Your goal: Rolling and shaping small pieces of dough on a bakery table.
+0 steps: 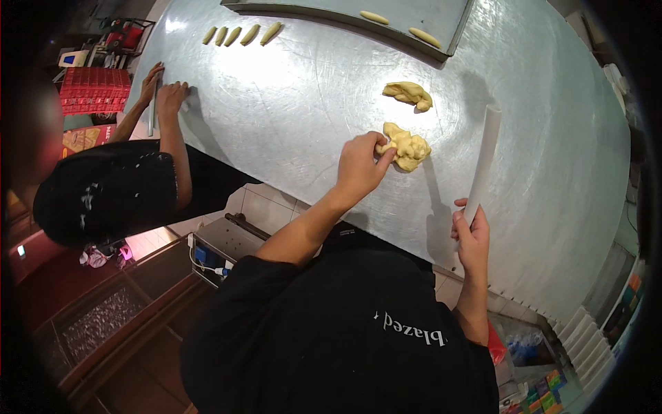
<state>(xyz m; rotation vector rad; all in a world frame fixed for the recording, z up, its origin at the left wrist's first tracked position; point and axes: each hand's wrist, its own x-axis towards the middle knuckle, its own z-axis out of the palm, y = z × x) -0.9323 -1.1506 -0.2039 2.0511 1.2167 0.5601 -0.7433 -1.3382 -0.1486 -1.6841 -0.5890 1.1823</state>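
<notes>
My left hand [363, 160] pinches the near-left edge of a lumpy piece of yellow dough [412, 148] on the metal table. A second, longer lump of dough [408, 95] lies just beyond it, touched by neither hand. In my right hand [472, 236], the fingers are wrapped round the lower end of a white rod-shaped rolling pin [485, 155]. The pin is tilted up and away from me, to the right of the dough.
The shiny metal table [303, 103] stretches across the view. A metal tray [324, 14] at the far side holds two dough sticks. Several shaped dough pieces [234, 36] lie far left. A co-worker [110, 186] stands at the left edge, hands on a rod. Red crates [95, 90] stand behind.
</notes>
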